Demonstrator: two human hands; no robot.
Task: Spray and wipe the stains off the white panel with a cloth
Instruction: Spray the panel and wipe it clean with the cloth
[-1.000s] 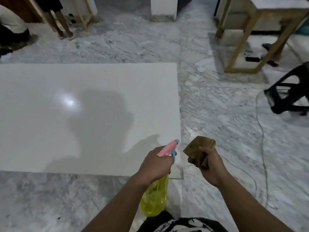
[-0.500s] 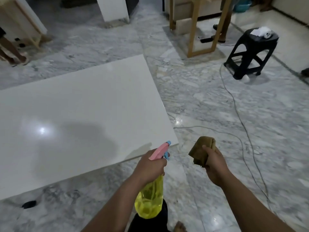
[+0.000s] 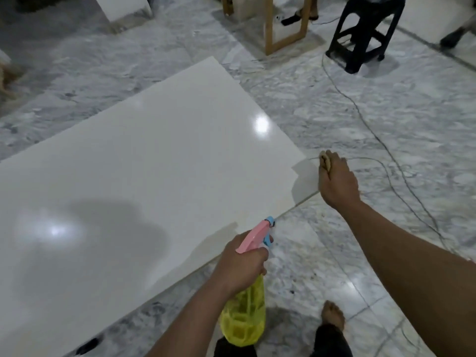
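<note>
A large glossy white panel [image 3: 144, 181] lies flat on the marble floor, filling the left and middle of the view. My left hand [image 3: 242, 264] grips a spray bottle [image 3: 244, 315] with a yellow body and pink head, its nozzle pointing over the panel's near edge. My right hand [image 3: 337, 181] reaches out to the panel's right corner, closed around a brown cloth [image 3: 325, 161] that is mostly hidden under the fingers. No stains stand out on the panel from here.
A thin cable [image 3: 381, 140] snakes over the floor to the right of the panel. A black plastic stool [image 3: 360, 32] and a wooden frame [image 3: 286, 24] stand at the back. My bare foot [image 3: 333, 315] is at the bottom. A small dark object [image 3: 87, 346] lies by the panel's near edge.
My right hand has stretched forward with the cloth to the panel's right corner. The view has swung so the panel lies more diagonally. The spray bottle stays in my left hand.
</note>
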